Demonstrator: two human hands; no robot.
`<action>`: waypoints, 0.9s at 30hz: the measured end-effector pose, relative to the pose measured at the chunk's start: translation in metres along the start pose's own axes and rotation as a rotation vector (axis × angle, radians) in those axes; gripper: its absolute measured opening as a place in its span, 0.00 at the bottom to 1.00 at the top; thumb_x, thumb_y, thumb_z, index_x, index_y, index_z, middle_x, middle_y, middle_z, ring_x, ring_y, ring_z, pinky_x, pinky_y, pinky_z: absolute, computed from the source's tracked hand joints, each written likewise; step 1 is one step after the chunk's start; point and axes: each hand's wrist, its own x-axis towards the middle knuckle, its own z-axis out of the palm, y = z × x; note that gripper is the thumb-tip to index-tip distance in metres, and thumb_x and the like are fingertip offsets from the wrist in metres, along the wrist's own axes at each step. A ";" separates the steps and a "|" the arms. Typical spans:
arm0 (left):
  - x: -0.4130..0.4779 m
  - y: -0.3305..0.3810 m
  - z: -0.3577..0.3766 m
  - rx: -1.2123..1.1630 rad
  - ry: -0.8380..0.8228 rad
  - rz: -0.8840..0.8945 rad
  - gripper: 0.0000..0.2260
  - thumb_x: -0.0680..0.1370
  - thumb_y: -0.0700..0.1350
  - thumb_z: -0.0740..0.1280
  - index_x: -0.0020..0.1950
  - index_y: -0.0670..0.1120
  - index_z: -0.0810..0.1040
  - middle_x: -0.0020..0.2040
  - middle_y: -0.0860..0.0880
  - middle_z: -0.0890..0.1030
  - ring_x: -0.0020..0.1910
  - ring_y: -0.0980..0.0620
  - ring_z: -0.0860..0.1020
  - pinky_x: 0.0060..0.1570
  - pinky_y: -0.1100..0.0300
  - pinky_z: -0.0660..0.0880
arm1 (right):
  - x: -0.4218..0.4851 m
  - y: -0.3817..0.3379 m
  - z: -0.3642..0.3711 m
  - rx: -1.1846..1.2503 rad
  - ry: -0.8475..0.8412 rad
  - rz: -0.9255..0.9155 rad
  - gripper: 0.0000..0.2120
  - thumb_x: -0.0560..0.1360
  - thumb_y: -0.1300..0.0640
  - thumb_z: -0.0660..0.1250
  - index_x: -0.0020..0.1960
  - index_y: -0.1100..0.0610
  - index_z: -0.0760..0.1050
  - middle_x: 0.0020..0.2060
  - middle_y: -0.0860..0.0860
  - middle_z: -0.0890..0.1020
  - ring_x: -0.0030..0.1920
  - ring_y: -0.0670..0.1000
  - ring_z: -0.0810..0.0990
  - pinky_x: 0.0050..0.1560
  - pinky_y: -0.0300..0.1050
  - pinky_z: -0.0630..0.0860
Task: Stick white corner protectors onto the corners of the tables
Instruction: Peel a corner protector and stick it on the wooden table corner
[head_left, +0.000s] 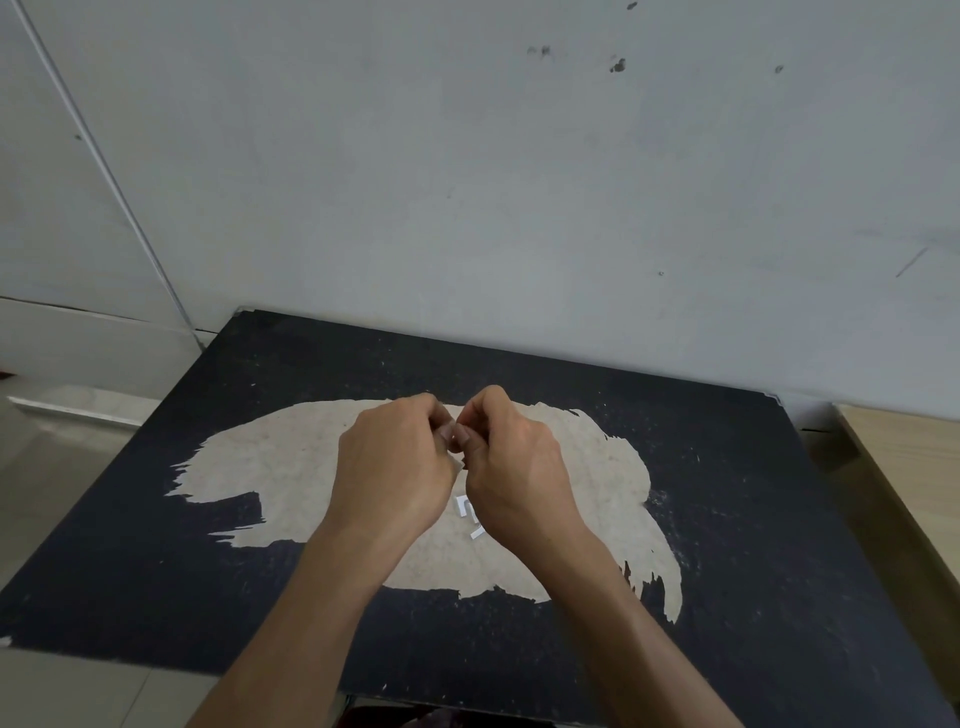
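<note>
A black table (727, 493) with a large worn tan patch fills the lower view, pushed against a grey wall. My left hand (395, 457) and my right hand (511, 457) are held together above the middle of the table, fingers curled and fingertips meeting around something small; only a sliver shows between them, so I cannot tell what it is. Small white pieces (467, 512), probably corner protectors or their backing, lie on the tan patch just below my hands. A pale protector looks fitted on the far left corner (240, 312) and on the far right corner (777, 399).
The grey wall (519, 182) runs along the table's far edge. A light wooden table (904, 478) stands to the right, with a narrow gap between. Tiled floor (57, 467) lies to the left and in front.
</note>
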 end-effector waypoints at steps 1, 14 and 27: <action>0.000 0.000 0.000 -0.001 0.000 -0.003 0.08 0.82 0.46 0.66 0.60 0.50 0.81 0.55 0.50 0.84 0.50 0.52 0.81 0.52 0.62 0.74 | -0.001 0.000 0.002 0.004 0.006 -0.002 0.04 0.83 0.56 0.61 0.49 0.50 0.67 0.43 0.50 0.83 0.42 0.51 0.80 0.42 0.51 0.78; 0.000 -0.001 -0.002 -0.006 0.005 0.019 0.09 0.82 0.47 0.66 0.60 0.50 0.81 0.55 0.51 0.84 0.50 0.52 0.82 0.54 0.61 0.76 | 0.001 0.000 0.003 -0.011 0.028 -0.014 0.06 0.83 0.55 0.62 0.50 0.49 0.65 0.44 0.50 0.84 0.43 0.52 0.81 0.45 0.53 0.79; -0.003 0.001 0.000 -0.056 0.004 -0.050 0.09 0.82 0.46 0.65 0.60 0.48 0.80 0.55 0.49 0.84 0.50 0.51 0.82 0.55 0.58 0.77 | -0.002 0.003 0.010 -0.030 0.100 -0.030 0.07 0.83 0.56 0.63 0.60 0.51 0.74 0.47 0.47 0.85 0.45 0.49 0.81 0.43 0.43 0.75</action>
